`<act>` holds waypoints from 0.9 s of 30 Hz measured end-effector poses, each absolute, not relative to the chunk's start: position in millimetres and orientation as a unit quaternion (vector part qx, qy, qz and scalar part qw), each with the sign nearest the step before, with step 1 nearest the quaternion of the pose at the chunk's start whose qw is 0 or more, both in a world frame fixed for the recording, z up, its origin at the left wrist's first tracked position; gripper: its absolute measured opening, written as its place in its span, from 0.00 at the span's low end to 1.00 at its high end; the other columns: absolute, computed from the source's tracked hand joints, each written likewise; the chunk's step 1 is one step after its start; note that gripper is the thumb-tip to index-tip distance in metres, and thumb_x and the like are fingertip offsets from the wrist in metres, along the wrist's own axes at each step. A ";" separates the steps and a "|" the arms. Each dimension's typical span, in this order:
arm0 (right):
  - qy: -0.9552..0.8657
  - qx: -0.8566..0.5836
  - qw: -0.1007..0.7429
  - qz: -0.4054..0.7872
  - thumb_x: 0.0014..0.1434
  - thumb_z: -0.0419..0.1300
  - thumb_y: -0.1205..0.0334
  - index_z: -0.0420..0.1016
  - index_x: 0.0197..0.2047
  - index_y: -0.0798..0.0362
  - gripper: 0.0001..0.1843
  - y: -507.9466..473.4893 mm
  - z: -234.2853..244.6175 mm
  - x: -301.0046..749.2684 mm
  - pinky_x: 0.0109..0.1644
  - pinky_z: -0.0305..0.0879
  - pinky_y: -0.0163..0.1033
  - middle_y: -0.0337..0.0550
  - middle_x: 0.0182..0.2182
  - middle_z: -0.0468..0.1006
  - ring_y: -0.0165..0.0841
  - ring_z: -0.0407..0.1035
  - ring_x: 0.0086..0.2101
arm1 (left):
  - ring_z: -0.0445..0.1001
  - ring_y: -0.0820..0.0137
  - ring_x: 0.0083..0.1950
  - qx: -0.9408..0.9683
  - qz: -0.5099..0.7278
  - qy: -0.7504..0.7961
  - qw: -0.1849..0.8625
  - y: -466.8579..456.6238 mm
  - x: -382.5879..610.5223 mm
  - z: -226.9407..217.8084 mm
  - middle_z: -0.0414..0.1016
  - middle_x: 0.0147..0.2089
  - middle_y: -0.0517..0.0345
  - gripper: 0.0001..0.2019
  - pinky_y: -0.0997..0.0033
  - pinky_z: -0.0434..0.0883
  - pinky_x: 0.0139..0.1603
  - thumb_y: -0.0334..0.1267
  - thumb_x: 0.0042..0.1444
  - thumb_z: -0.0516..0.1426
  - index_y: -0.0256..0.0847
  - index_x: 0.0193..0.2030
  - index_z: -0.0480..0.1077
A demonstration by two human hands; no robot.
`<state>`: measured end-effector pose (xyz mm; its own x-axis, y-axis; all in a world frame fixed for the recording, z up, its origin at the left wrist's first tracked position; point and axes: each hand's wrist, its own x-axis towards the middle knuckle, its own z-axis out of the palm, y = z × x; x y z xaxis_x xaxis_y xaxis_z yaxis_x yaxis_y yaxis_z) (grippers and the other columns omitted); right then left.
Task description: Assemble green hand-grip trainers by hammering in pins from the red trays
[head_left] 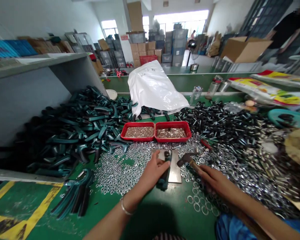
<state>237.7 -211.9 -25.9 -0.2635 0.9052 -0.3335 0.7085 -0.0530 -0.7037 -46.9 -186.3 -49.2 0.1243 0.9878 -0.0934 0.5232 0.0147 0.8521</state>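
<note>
My left hand (153, 170) is shut on a teal-and-black plastic handle (163, 179), which stands on a steel plate (175, 170) with a metal pin or bolt head at its top. My right hand (212, 180) grips a small hammer by its shaft, and the hammer's dark head (186, 159) is raised just right of the handle. Loose steel washers (122, 173) cover the green bench around the plate and under my right hand. A heap of similar teal handles (90, 125) lies to the left.
A red two-part tray (155, 130) of small metal parts sits ahead, next to black bolted knobs (210, 125). A white plastic sack (152, 88) lies behind it. A grey shelf (40, 63) stands at left, and stacked crates and cartons fill the background.
</note>
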 end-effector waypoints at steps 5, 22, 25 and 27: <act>-0.751 -0.647 0.111 0.074 0.67 0.48 0.54 0.71 0.48 0.55 0.17 -168.7 -42.4 282.7 0.51 0.66 0.49 0.56 0.45 0.75 0.45 0.71 0.46 | 0.64 0.53 0.62 0.720 0.259 0.604 0.221 -178.2 -63.8 -54.5 0.68 0.59 0.43 0.24 0.47 0.59 0.64 0.41 0.53 0.63 0.38 0.56 0.66; -0.747 -0.664 0.032 -0.021 0.66 0.51 0.51 0.75 0.44 0.55 0.18 -107.0 -3.5 254.8 0.36 0.64 0.43 0.54 0.42 0.78 0.45 0.73 0.40 | 0.68 0.61 0.58 0.794 0.246 0.527 0.177 -131.4 -97.9 -29.5 0.72 0.55 0.51 0.15 0.55 0.65 0.61 0.40 0.64 0.55 0.45 0.57 0.69; -0.837 -0.518 0.154 0.084 0.67 0.50 0.57 0.77 0.44 0.51 0.15 -90.9 17.1 177.7 0.46 0.65 0.42 0.48 0.42 0.78 0.39 0.72 0.41 | 0.69 0.61 0.58 0.757 0.096 0.641 0.086 -73.5 -129.3 -6.2 0.73 0.54 0.44 0.14 0.59 0.65 0.60 0.34 0.66 0.49 0.37 0.52 0.72; -0.880 -0.443 0.149 0.085 0.67 0.50 0.59 0.78 0.40 0.52 0.15 -71.1 23.0 115.4 0.47 0.63 0.42 0.47 0.40 0.79 0.38 0.70 0.42 | 0.73 0.57 0.54 0.724 0.018 0.684 0.082 -39.7 -145.3 1.7 0.75 0.49 0.37 0.12 0.60 0.68 0.56 0.30 0.63 0.52 0.31 0.48 0.74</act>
<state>115.4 -71.1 23.0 -0.5630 0.8052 0.1861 0.7544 0.5927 -0.2822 -145.3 -39.7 1.7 0.0628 0.9943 -0.0860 0.9883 -0.0500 0.1440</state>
